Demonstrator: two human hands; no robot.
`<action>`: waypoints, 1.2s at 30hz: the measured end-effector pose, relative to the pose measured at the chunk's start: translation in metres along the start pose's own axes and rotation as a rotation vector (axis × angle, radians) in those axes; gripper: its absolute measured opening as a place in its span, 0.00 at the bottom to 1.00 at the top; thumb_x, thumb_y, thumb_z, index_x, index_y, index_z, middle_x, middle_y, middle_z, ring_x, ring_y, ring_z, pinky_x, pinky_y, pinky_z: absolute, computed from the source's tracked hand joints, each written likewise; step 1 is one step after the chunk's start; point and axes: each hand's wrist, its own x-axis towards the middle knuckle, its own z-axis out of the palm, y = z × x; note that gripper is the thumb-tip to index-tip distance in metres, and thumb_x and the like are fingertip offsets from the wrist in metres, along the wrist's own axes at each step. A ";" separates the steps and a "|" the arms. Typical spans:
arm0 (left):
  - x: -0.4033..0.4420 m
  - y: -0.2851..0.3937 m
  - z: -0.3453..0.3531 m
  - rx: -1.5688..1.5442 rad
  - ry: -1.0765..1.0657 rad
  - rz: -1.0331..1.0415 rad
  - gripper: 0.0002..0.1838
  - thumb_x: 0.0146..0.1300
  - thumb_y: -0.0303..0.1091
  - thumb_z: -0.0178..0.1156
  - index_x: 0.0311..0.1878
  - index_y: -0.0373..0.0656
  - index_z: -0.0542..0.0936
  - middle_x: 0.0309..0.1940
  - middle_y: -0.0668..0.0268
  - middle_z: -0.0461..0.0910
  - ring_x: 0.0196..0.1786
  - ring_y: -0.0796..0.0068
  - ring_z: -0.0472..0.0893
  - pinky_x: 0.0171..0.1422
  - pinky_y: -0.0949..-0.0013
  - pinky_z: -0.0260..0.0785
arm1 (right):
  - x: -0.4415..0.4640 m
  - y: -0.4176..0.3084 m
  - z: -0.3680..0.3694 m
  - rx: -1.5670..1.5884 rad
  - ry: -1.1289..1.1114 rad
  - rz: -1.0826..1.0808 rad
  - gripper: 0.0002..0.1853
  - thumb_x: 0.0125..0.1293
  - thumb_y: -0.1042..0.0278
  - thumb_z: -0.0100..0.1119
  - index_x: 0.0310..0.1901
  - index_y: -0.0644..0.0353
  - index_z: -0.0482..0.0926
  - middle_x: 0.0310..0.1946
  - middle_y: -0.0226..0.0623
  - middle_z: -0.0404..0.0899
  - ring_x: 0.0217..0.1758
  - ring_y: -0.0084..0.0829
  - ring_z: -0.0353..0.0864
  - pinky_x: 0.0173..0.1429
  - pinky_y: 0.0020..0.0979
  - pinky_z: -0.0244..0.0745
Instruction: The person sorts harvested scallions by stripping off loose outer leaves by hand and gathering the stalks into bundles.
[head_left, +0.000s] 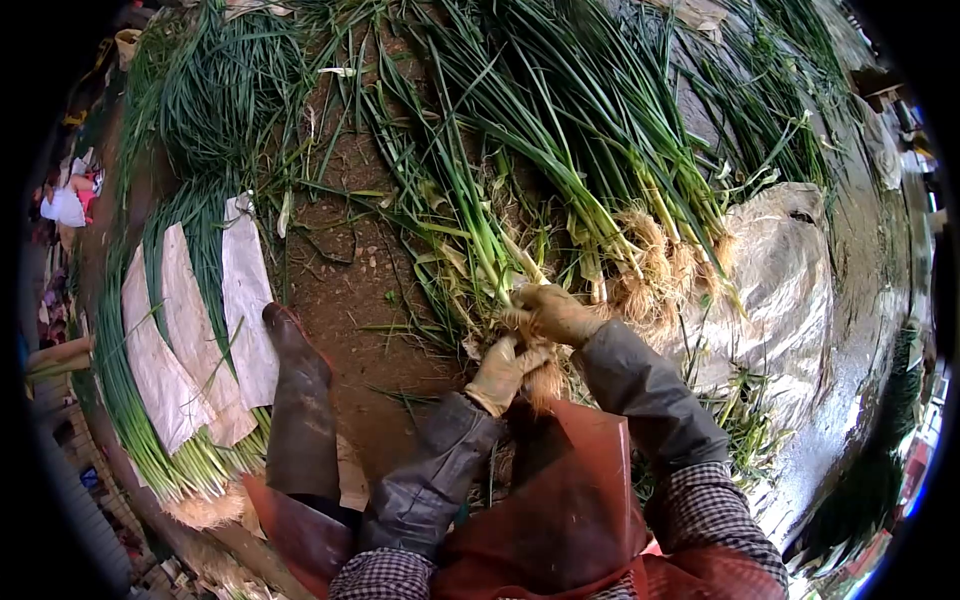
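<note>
My right hand (555,315), in a tan work glove, is closed around the lower stems of a few green onions (487,250). Their long leaves point up and away from me. Just below and to the left, my gloved left hand (508,375) has its fingers closed at the root end, where shaggy roots (545,385) hang down. A larger heap of green onions (640,190) lies right beside my right hand, its pale roots toward me. Exactly how many stems are in my hands is hidden by the gloves.
At left, bundled green onions (190,470) lie under white cloth strips (250,310). More onion leaves (225,90) are piled at the back left. A pale plastic sheet (790,290) lies on the right, by wet ground. My boot (300,420) stands on the brown soil (345,270).
</note>
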 end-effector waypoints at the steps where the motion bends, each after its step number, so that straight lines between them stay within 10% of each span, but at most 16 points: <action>1: -0.005 -0.007 0.000 -0.057 0.028 -0.025 0.12 0.63 0.24 0.58 0.49 0.35 0.74 0.42 0.63 0.79 0.48 0.73 0.78 0.53 0.71 0.73 | -0.004 0.000 0.002 0.076 0.122 0.001 0.22 0.68 0.48 0.51 0.48 0.61 0.79 0.39 0.44 0.80 0.41 0.37 0.78 0.47 0.37 0.74; 6: -0.003 -0.033 -0.008 0.021 0.126 -0.073 0.14 0.60 0.20 0.59 0.50 0.33 0.74 0.41 0.60 0.79 0.42 0.71 0.80 0.49 0.69 0.76 | -0.017 0.043 0.020 -0.317 0.481 -0.200 0.16 0.70 0.57 0.50 0.36 0.64 0.77 0.26 0.41 0.78 0.25 0.35 0.77 0.31 0.38 0.74; 10: -0.006 -0.040 -0.002 0.149 0.190 -0.081 0.14 0.59 0.18 0.59 0.48 0.31 0.75 0.39 0.58 0.79 0.39 0.72 0.81 0.46 0.70 0.77 | -0.053 0.020 0.002 -0.733 -0.037 0.124 0.15 0.71 0.59 0.48 0.32 0.60 0.78 0.23 0.35 0.77 0.22 0.29 0.75 0.28 0.33 0.74; 14: -0.002 -0.034 -0.016 0.083 0.256 -0.062 0.11 0.63 0.20 0.56 0.49 0.33 0.75 0.36 0.60 0.78 0.36 0.73 0.80 0.43 0.73 0.76 | -0.100 0.009 -0.014 0.668 0.273 -0.265 0.17 0.73 0.59 0.44 0.33 0.61 0.78 0.26 0.36 0.78 0.19 0.23 0.67 0.27 0.27 0.71; 16: -0.007 -0.034 -0.017 -0.107 0.197 -0.074 0.11 0.63 0.20 0.56 0.49 0.34 0.75 0.35 0.61 0.78 0.37 0.72 0.80 0.45 0.72 0.76 | -0.094 -0.008 -0.043 0.572 0.290 0.188 0.20 0.72 0.53 0.47 0.38 0.63 0.80 0.24 0.35 0.76 0.21 0.23 0.68 0.29 0.28 0.71; 20: -0.012 -0.037 -0.017 -0.115 -0.019 -0.052 0.12 0.61 0.18 0.56 0.49 0.34 0.75 0.44 0.61 0.77 0.48 0.69 0.79 0.55 0.70 0.74 | 0.012 0.007 -0.031 0.737 0.122 0.149 0.20 0.70 0.50 0.50 0.51 0.57 0.79 0.26 0.27 0.76 0.21 0.17 0.65 0.25 0.20 0.63; 24: -0.023 -0.007 -0.006 -0.088 0.049 -0.190 0.13 0.60 0.17 0.56 0.48 0.34 0.75 0.45 0.59 0.77 0.50 0.68 0.79 0.57 0.68 0.73 | 0.070 0.036 0.005 1.037 0.094 -0.084 0.18 0.70 0.55 0.51 0.42 0.65 0.77 0.28 0.28 0.73 0.25 0.18 0.67 0.29 0.20 0.64; 27: -0.018 -0.013 -0.018 -0.167 0.002 -0.143 0.12 0.59 0.16 0.55 0.46 0.35 0.74 0.45 0.57 0.77 0.51 0.64 0.79 0.57 0.65 0.73 | 0.026 0.063 0.018 0.712 0.236 -0.192 0.10 0.66 0.61 0.57 0.34 0.59 0.78 0.24 0.30 0.73 0.23 0.20 0.68 0.26 0.20 0.66; 31: -0.016 -0.005 -0.022 -0.405 -0.104 -0.108 0.17 0.55 0.15 0.52 0.49 0.36 0.73 0.41 0.52 0.78 0.48 0.59 0.80 0.55 0.61 0.75 | -0.128 0.139 0.004 0.318 -0.070 0.256 0.12 0.60 0.59 0.62 0.40 0.56 0.79 0.41 0.42 0.76 0.34 0.28 0.78 0.36 0.29 0.74; 33: -0.018 0.007 -0.012 -0.466 -0.123 -0.076 0.18 0.55 0.14 0.52 0.50 0.37 0.73 0.43 0.51 0.77 0.46 0.58 0.81 0.50 0.59 0.79 | -0.207 0.211 0.027 -0.120 -0.111 -0.116 0.21 0.60 0.62 0.60 0.55 0.56 0.74 0.53 0.47 0.75 0.35 0.32 0.79 0.45 0.34 0.76; 36: -0.007 -0.002 -0.007 -0.412 -0.078 -0.006 0.15 0.54 0.16 0.55 0.46 0.38 0.75 0.36 0.56 0.78 0.44 0.55 0.81 0.54 0.52 0.76 | -0.192 0.154 -0.031 -0.298 -0.064 0.309 0.17 0.62 0.61 0.58 0.51 0.57 0.75 0.47 0.44 0.76 0.35 0.32 0.80 0.41 0.36 0.76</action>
